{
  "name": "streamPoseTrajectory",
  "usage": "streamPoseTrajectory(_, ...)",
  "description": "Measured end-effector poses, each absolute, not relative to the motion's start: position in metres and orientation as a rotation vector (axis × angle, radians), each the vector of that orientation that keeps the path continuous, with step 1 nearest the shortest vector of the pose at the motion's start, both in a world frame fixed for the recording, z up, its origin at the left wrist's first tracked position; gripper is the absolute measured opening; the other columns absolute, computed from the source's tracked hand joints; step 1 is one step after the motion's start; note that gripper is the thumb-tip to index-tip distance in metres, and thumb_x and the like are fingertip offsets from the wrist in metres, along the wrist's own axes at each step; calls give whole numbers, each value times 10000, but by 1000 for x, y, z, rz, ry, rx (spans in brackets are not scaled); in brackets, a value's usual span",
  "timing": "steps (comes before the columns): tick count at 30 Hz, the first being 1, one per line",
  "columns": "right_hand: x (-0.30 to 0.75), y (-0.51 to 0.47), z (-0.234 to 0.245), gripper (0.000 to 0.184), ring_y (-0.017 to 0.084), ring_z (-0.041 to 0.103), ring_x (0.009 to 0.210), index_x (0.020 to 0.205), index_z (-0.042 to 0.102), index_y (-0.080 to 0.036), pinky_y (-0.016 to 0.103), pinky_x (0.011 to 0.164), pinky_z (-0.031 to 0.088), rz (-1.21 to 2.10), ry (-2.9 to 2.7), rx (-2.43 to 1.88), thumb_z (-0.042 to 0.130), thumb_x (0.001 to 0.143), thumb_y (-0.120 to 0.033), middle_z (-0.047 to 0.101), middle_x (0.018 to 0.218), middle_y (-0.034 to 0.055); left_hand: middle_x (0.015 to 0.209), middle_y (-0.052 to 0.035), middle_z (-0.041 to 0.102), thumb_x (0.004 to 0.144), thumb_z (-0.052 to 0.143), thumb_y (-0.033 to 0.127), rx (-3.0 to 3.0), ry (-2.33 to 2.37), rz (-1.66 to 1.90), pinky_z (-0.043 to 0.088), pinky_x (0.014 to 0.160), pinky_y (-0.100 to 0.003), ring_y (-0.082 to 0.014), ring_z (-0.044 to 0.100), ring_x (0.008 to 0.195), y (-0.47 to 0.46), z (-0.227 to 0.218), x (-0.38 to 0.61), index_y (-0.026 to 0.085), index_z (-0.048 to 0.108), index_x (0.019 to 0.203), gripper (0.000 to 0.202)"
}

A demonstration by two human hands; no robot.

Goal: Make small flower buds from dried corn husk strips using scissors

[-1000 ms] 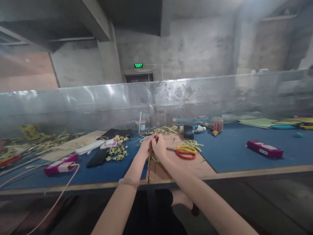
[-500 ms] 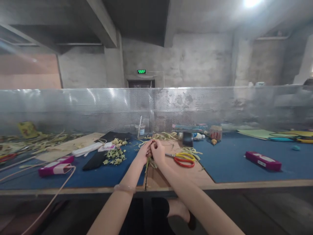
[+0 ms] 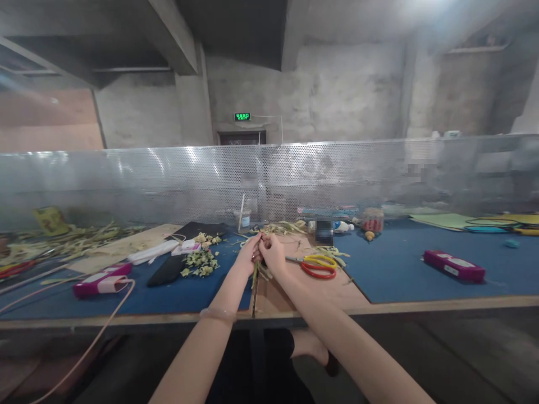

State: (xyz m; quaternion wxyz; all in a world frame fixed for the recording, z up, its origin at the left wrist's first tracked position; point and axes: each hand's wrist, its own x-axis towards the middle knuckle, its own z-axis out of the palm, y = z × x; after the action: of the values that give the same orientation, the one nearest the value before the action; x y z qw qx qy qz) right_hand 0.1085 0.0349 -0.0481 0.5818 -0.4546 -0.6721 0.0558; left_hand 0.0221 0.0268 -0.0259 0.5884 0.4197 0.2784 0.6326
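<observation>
My left hand [image 3: 250, 252] and my right hand [image 3: 272, 253] meet over the brown board, fingertips pinched together. From under the left hand hangs a thin greenish plant strip [image 3: 255, 272]; its upper end is hidden by the fingers. What the right fingertips pinch is too small to make out. Right of them lie scissors [image 3: 319, 266] with one yellow and one red handle loop, blades toward the right hand. More pale green strips [image 3: 288, 227] are heaped just beyond my hands. Small pale green knotted pieces [image 3: 201, 262] sit in a pile to the left.
A purple box [image 3: 453, 266] lies at right, another purple box [image 3: 103, 279] with a cable at left. A dark flat pouch [image 3: 166, 272], a cup [image 3: 243, 220] with a stick, a bottle [image 3: 343, 226] and a red-patterned jar [image 3: 373, 220] stand about. Behind rises a perforated metal screen [image 3: 189, 174].
The camera view has shifted slightly. My hands stay together at nearly the same spot, with only small finger movement. Nothing on the table has moved.
</observation>
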Motion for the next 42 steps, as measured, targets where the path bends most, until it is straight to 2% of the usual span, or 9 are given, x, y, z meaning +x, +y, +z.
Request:
streamPoseTrajectory(11,129,20,-32,156,174,610,721,926,521,-193,227,584,345,-97,-1935,-1220,419,871,-298,654,789,53,356,130,250,613,693,353,1009,652,1510,74,304,-151,-1,173,255,29,-28,18,148,595,738,259)
streamPoseTrajectory(16,133,13,-28,179,186,617,730,956,494,-195,238,590,346,-211,-1985,-1292,376,885,-308,658,801,59,534,65,488,608,697,338,1027,666,1592,103,299,-140,19,246,285,28,-27,20,152,606,816,293)
streamPoseTrajectory(18,134,11,-28,182,189,618,723,953,491,-195,241,583,346,-247,-1995,-1314,369,883,-311,657,805,60,607,46,528,598,705,334,1021,677,1632,115,300,-134,24,270,302,28,-27,20,154,603,814,299)
streamPoseTrajectory(24,133,8,-26,156,189,617,725,936,498,-199,244,573,341,-309,-2015,-1345,386,871,-287,655,832,63,581,58,477,591,712,343,994,696,1704,131,306,-132,19,265,325,29,-27,19,142,576,751,290)
streamPoseTrajectory(31,134,8,-27,149,185,614,684,898,508,-201,247,562,335,-340,-1987,-1359,388,865,-282,657,786,59,700,40,548,629,678,379,984,757,1787,153,301,-142,14,284,331,31,-27,18,178,532,774,287)
streamPoseTrajectory(42,131,11,-31,141,200,601,657,861,520,-184,256,573,339,-360,-1890,-1375,424,821,-280,650,729,67,637,50,485,669,637,375,998,856,1912,198,313,-129,2,318,358,35,-30,18,161,513,717,252)
